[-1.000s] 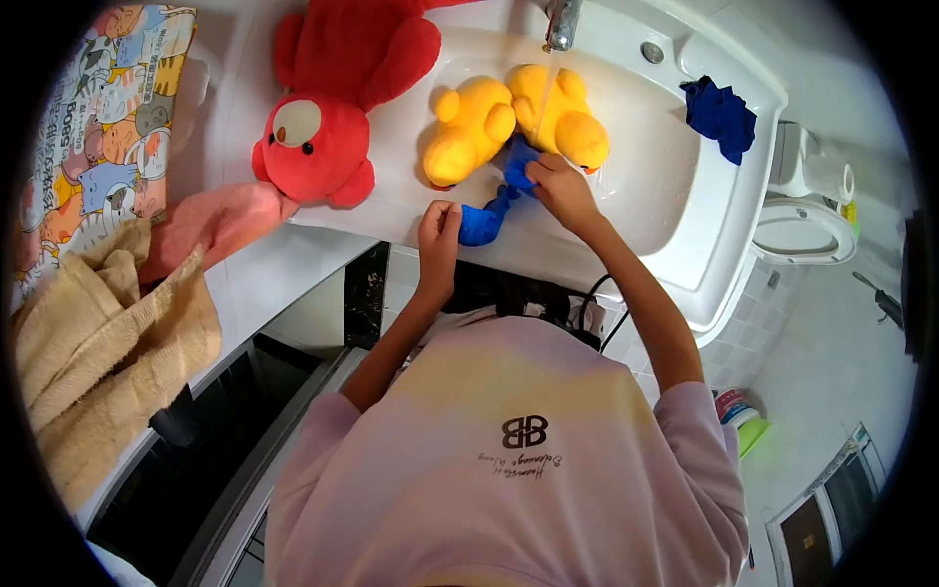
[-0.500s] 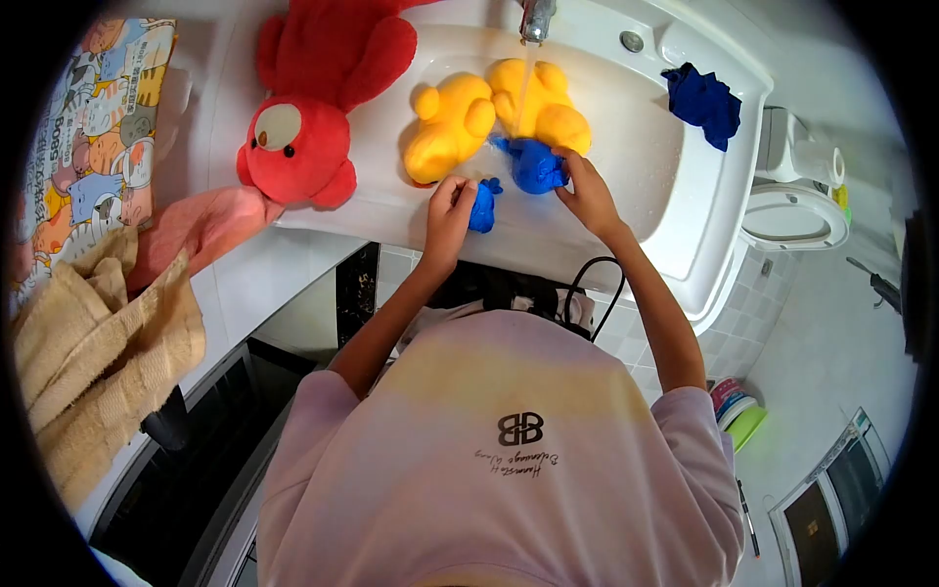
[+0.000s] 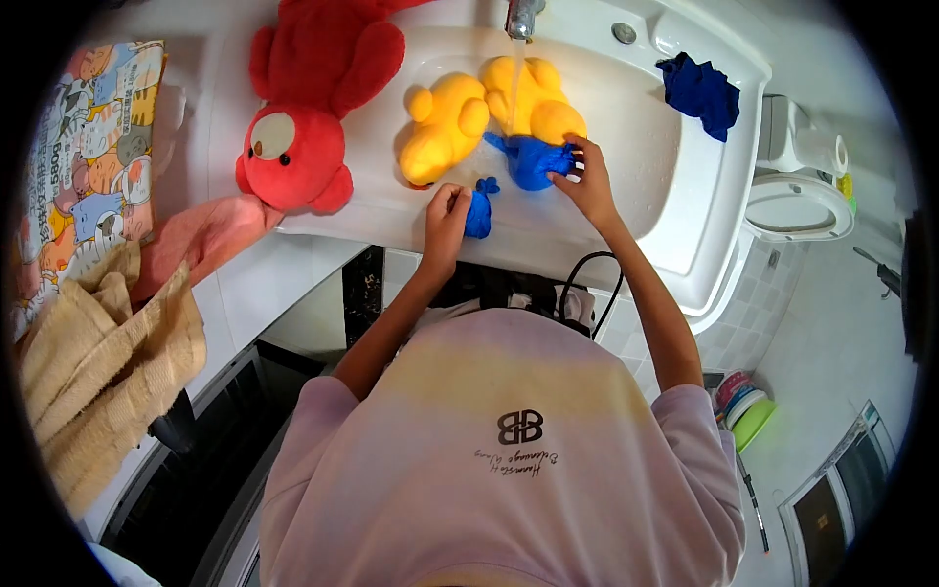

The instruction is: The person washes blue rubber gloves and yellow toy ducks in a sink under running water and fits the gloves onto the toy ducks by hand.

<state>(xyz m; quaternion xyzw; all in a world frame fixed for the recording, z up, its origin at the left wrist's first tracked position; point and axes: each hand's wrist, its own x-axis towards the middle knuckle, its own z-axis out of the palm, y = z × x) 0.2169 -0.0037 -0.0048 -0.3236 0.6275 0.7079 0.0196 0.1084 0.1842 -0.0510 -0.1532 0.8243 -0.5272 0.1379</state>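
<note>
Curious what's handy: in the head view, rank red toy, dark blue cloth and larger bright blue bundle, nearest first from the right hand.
1. Larger bright blue bundle, in right hand.
2. Dark blue cloth, right side.
3. Red toy, left side.

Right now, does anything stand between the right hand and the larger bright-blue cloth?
Nothing visible does: the right hand grips the bright-blue cloth directly. The nearer yellow plush toy lies just beyond it, not between them.
</note>
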